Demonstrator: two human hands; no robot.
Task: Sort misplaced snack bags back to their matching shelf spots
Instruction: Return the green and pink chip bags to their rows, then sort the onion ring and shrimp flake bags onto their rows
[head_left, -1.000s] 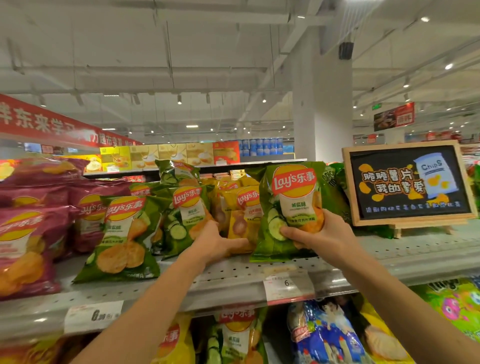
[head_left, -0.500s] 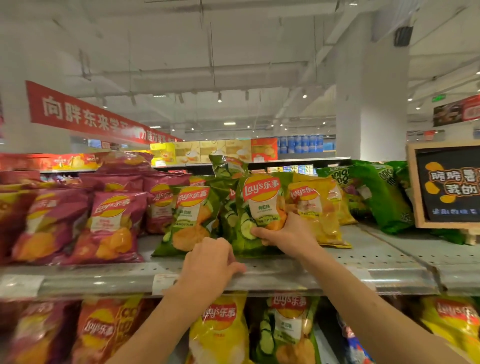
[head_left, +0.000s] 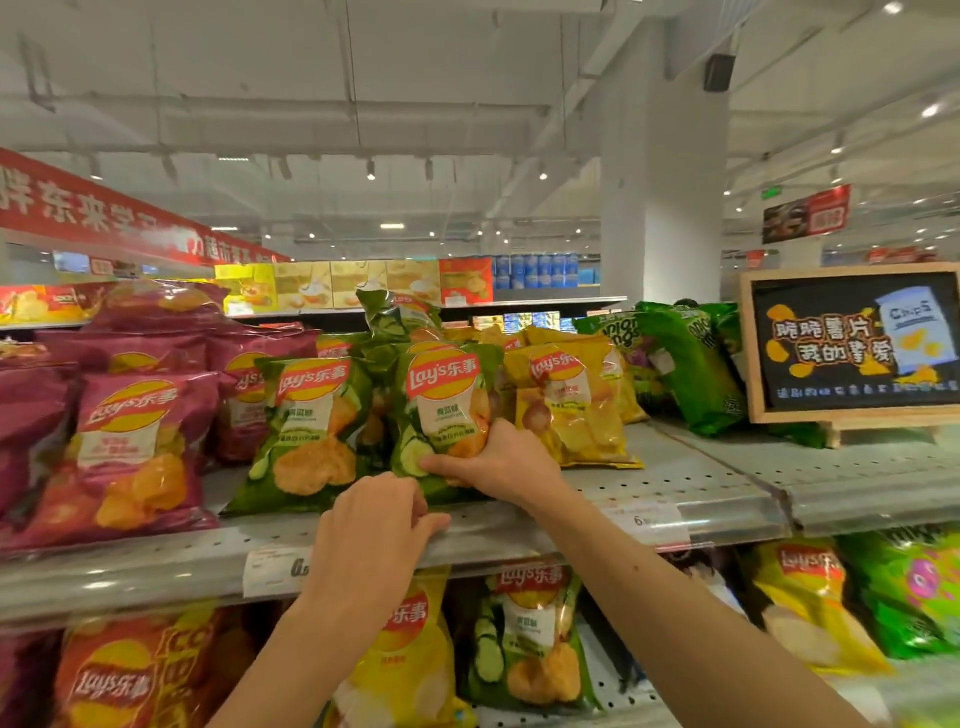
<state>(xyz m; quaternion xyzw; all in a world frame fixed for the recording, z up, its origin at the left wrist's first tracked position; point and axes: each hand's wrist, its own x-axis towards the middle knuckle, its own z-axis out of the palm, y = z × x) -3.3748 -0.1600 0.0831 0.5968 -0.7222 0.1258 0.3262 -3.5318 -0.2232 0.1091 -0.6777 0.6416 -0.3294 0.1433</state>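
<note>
My right hand (head_left: 493, 462) grips the lower part of a green cucumber Lay's bag (head_left: 441, 400), which stands upright on the top shelf (head_left: 675, 488). Just left of it stands another green cucumber bag (head_left: 306, 431). Yellow Lay's bags (head_left: 571, 405) are right of the held bag, and purple-red Lay's bags (head_left: 124, 447) fill the left end. My left hand (head_left: 374, 525) rests on the shelf's front edge below the held bag, fingers bent over the rim, holding no bag.
Green onion-ring bags (head_left: 685, 364) lie further right, beside a wooden-framed chalkboard sign (head_left: 852, 343). Price tags (head_left: 275, 569) hang on the shelf lip. The lower shelf holds red, yellow and green bags (head_left: 524, 644). A white pillar (head_left: 660, 208) rises behind.
My right hand carried the green bag leftward from beside the chalkboard and set it among the green bags. My left hand dropped back from the bags onto the shelf's front edge.
</note>
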